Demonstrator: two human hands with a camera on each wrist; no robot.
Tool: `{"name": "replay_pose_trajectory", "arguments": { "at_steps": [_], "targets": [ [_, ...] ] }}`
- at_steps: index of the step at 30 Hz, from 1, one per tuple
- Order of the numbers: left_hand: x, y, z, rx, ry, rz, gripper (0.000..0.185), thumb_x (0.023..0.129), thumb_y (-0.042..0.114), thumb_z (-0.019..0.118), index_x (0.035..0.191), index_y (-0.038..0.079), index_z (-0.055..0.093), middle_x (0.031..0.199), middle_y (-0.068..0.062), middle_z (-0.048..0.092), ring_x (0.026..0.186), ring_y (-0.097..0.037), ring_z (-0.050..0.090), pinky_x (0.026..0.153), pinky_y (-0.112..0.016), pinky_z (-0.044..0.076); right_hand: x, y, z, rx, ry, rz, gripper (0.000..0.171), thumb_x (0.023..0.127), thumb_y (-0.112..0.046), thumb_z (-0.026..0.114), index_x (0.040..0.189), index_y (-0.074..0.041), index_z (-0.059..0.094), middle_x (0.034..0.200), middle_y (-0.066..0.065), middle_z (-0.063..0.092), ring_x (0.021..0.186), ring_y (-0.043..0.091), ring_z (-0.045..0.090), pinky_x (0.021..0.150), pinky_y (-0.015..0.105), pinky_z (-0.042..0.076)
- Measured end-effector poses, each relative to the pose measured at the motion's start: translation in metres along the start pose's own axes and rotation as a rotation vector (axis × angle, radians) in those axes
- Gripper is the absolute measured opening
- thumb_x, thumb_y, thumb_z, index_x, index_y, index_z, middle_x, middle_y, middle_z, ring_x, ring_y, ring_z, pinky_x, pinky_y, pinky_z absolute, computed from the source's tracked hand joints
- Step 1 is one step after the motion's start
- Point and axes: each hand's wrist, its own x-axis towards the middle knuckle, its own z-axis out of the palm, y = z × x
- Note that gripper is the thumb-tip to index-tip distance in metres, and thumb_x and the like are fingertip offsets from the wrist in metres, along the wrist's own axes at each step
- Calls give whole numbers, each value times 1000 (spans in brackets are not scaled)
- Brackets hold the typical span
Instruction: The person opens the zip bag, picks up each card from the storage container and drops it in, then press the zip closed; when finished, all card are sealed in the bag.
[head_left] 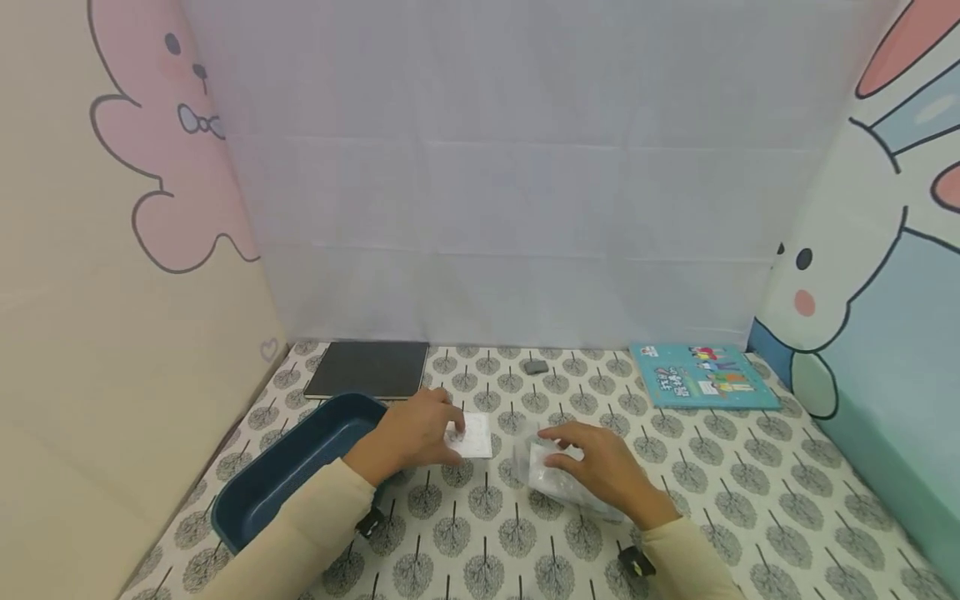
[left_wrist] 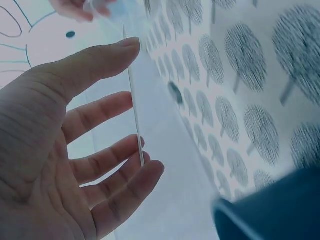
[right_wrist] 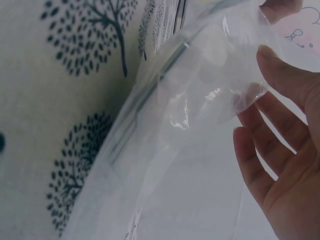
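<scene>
In my left hand point(head_left: 422, 427), the thumb and fingertips hold a thin white square piece point(head_left: 474, 437) by its edges. The left wrist view shows that white piece point(left_wrist: 135, 105) edge-on, as a narrow line between thumb and fingers. My right hand point(head_left: 596, 462) grips a clear plastic bag point(head_left: 573, 493) with something white inside. Seen from the right wrist, the crinkled bag point(right_wrist: 200, 95) rises to the hand point(right_wrist: 285, 125), with fingertips behind its edge and the thumb in front.
A dark blue bin point(head_left: 251, 492) stands at the left, partly under my left forearm. Behind it lies a black flat notebook-like item point(head_left: 369, 369). A small grey block point(head_left: 536, 367) sits at the back, and a turquoise picture book point(head_left: 705, 379) lies back right on the tree-patterned cloth point(head_left: 483, 533).
</scene>
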Motion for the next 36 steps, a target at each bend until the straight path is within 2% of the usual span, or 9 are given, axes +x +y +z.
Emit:
{"name": "replay_pose_trajectory", "arguments": {
  "at_steps": [6, 9, 12, 18, 22, 26, 30, 33, 36],
  "targets": [
    [9, 24, 5, -15, -35, 21, 33, 73, 46, 87, 99, 29, 75, 107, 4, 58, 92, -17, 56, 58, -31, 48, -1, -1, 4, 10, 14, -8, 37, 85, -27, 79, 121, -19, 72, 114, -6, 72, 90, 10, 67, 76, 35, 55],
    [13, 33, 5, -5, -60, 38, 35, 74, 49, 86, 101, 29, 75, 110, 3, 60, 94, -18, 58, 60, -32, 50, 1, -1, 4, 10, 32, -19, 38, 84, -26, 81, 121, -19, 73, 114, -6, 72, 89, 10, 68, 77, 35, 56],
    [18, 41, 5, 0, -85, 49, 42, 73, 50, 87, 103, 25, 72, 105, 4, 61, 90, -16, 58, 63, -32, 51, 3, -1, 5, 10, 54, -47, 38, 83, -23, 81, 120, -19, 73, 113, -5, 72, 88, 11, 68, 75, 33, 55],
    [25, 48, 9, -45, -122, 10, 48, 68, 49, 90, 93, 19, 62, 83, 9, 58, 71, -10, 53, 59, -29, 48, 5, -2, 8, 41, 98, -100, 35, 82, -19, 83, 116, -16, 74, 109, -4, 73, 85, 12, 68, 73, 31, 56],
    [27, 52, 11, -57, -127, 17, 42, 69, 49, 90, 82, 18, 65, 80, 9, 56, 70, -10, 52, 61, -27, 48, 5, -3, 9, 48, 94, -95, 35, 83, -20, 82, 117, -15, 74, 110, -3, 73, 86, 13, 69, 74, 32, 56],
    [27, 53, 14, -46, -115, 84, 41, 64, 45, 94, 81, 18, 69, 95, 5, 59, 87, -14, 58, 75, -27, 52, 5, -3, 7, 42, 89, -81, 35, 83, -21, 82, 117, -16, 74, 111, -3, 73, 87, 13, 69, 74, 32, 56],
    [26, 52, 16, -60, -122, 143, 39, 63, 24, 97, 95, 18, 76, 116, -1, 58, 108, -20, 57, 91, -28, 50, 6, -3, 7, 41, 88, -69, 35, 83, -21, 82, 117, -17, 74, 110, -4, 73, 87, 14, 69, 73, 33, 57],
    [25, 51, 18, -49, -119, 164, 41, 69, 14, 92, 106, 22, 78, 120, -1, 55, 110, -20, 54, 90, -27, 50, 6, -2, 7, 45, 99, -71, 35, 82, -20, 83, 116, -16, 74, 109, -5, 73, 85, 15, 69, 72, 35, 57],
    [24, 50, 20, 15, -94, 195, 37, 78, 20, 87, 113, 27, 78, 118, 1, 55, 108, -18, 49, 86, -25, 49, 7, -3, 7, 52, 114, -72, 35, 80, -19, 83, 114, -16, 75, 108, -4, 73, 84, 14, 68, 70, 36, 57]
  ]
}}
